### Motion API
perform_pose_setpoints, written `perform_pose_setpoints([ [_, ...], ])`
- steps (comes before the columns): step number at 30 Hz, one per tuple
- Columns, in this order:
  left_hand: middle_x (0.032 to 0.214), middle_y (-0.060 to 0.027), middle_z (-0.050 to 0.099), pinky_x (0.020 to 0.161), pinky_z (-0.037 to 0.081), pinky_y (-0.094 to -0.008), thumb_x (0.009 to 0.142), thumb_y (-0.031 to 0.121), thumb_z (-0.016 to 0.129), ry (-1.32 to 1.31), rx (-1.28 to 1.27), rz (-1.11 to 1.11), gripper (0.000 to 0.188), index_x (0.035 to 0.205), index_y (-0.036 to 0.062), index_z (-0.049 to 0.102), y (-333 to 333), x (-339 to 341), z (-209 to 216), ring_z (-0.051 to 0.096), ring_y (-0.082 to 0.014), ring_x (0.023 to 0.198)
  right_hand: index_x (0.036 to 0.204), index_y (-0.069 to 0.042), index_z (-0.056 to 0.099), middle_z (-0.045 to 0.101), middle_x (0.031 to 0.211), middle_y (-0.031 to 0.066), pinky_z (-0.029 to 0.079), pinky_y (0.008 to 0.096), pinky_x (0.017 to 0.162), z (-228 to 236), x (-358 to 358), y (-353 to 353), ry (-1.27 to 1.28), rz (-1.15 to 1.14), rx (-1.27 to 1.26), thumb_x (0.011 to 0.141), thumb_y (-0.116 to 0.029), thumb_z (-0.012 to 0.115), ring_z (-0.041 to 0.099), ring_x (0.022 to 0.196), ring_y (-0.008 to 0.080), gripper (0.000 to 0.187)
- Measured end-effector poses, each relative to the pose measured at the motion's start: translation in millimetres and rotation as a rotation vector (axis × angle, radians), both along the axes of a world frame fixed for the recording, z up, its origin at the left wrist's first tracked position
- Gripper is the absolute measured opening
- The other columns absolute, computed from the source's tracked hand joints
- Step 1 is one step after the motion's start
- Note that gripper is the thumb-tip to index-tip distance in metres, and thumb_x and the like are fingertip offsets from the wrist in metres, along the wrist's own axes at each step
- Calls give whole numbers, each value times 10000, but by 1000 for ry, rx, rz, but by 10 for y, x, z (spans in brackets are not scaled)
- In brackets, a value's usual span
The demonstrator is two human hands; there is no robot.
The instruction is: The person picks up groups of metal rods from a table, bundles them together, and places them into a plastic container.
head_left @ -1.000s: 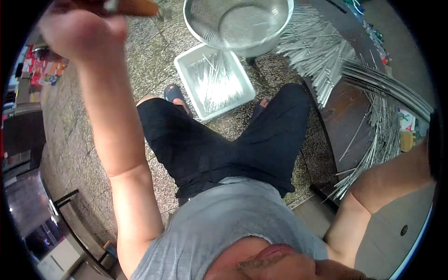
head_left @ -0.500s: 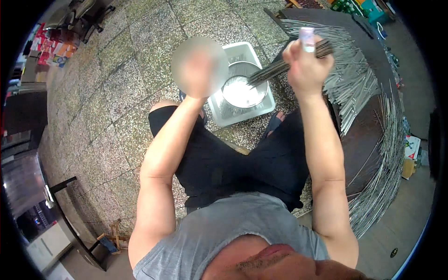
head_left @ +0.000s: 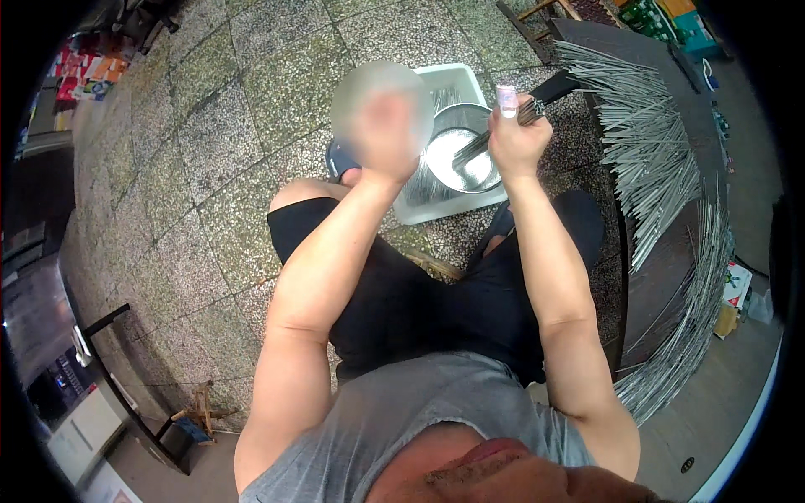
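My right hand [head_left: 518, 144] is closed round a bundle of thin dark sticks [head_left: 475, 149], with a pale pinkish wrapping [head_left: 506, 101] on its raised thumb. The bundle slants down to the left, its lower ends over or in a round metal pot [head_left: 495, 182] with bright white contents. That pot sits in a white plastic tub [head_left: 470, 209] on the floor between my feet, and more thin sticks lie in the tub beside it. My left hand [head_left: 387, 126] is over the tub's left side, left of the pot. A round blurred patch hides its fingers and anything in them.
On my right a dark board [head_left: 654, 289] carries a broad layer of thin grey sticks [head_left: 650, 138] and a curved row of thinner ones [head_left: 679, 348]. Green bottles [head_left: 641, 17] stand beyond it. A black metal frame [head_left: 138, 411] is at lower left.
My right hand has come left and lower with the bundle, nearer the pot, and the sticks slope more steeply. My left hand has shifted right. The whole view has turned slightly.
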State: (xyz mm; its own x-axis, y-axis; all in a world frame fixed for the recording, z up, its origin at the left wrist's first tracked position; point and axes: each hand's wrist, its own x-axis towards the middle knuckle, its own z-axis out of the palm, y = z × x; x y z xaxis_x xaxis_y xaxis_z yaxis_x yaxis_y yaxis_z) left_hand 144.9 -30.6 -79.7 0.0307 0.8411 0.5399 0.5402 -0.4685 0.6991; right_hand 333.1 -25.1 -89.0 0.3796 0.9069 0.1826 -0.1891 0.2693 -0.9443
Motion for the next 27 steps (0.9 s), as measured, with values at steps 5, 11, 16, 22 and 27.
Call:
perform_pose_setpoints([
  [5,1029,-84,605,803,479,-343,859,120,629,145,87,134,223,1060,28,602,-8,48,-14,578,-223,938,733,-35,552,544,618,-49,391,197,522,-211,36,4,-153,-63,5,897,-162,677,489,562,27,242],
  [11,1020,-134,612,786,467,-453,713,57,650,154,301,196,337,1048,36,619,-7,58,-5,577,-332,929,812,-30,551,644,730,43,501,247,625,-218,-47,-73,-254,-17,-33,871,-53,681,609,645,99,145],
  [16,1048,-150,610,813,468,-464,719,60,647,19,178,132,358,1074,31,613,-5,49,3,580,-346,962,850,-17,590,665,804,58,514,265,733,-187,-72,-49,-260,33,-66,865,-40,684,647,762,128,98],
  [22,835,-42,630,636,470,-297,828,104,646,142,427,206,124,911,13,629,4,101,160,583,-158,729,777,-27,573,609,719,4,452,231,618,-184,-104,74,-133,1,-93,859,-103,710,558,656,76,177],
  [27,620,43,542,500,353,-208,865,93,593,-467,14,131,162,740,-10,600,30,156,233,450,-25,564,679,-50,534,524,608,-51,355,215,514,-170,-116,155,-206,-48,-115,907,-211,666,444,566,28,309],
])
